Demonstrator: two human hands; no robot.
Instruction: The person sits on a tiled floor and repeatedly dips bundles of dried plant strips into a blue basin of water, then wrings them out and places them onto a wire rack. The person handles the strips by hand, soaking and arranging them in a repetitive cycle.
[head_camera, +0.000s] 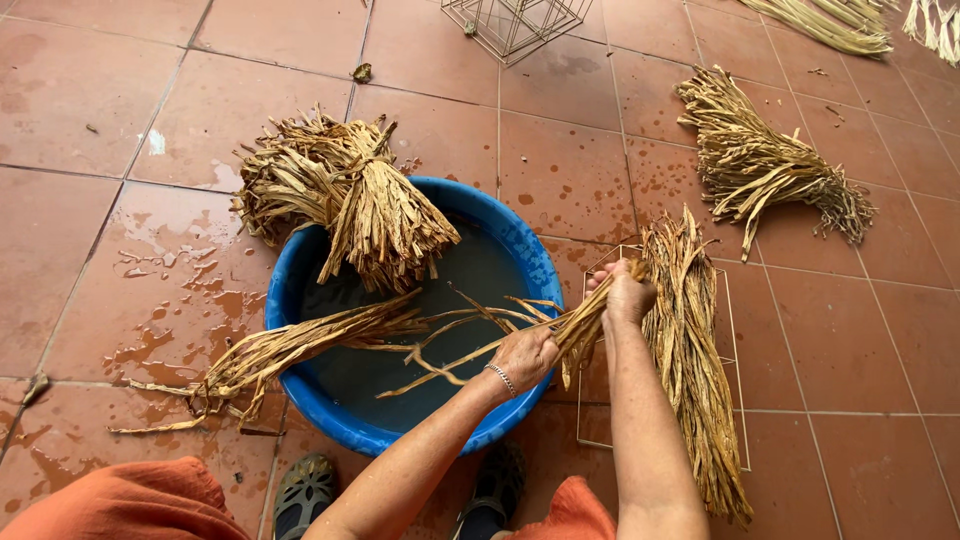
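My left hand (522, 355) and my right hand (623, 297) both grip one bundle of dried plant strips (578, 330) at the right rim of a blue basin (300, 300) holding dark water. Loose strips trail from the bundle over the water. My left wrist wears a thin bracelet. A tied sheaf (345, 195) rests on the basin's far rim, its cut ends dipping in. Another wet bundle (290, 350) lies across the left rim onto the floor.
A long sheaf (695, 350) lies on a flat wire grid (742, 400) to my right. Another sheaf (760, 160) lies further right, more (830, 25) at top right. A wire cage (515, 25) stands beyond the basin. The terracotta tiles are wet at left. My sandalled feet (305, 490) are below.
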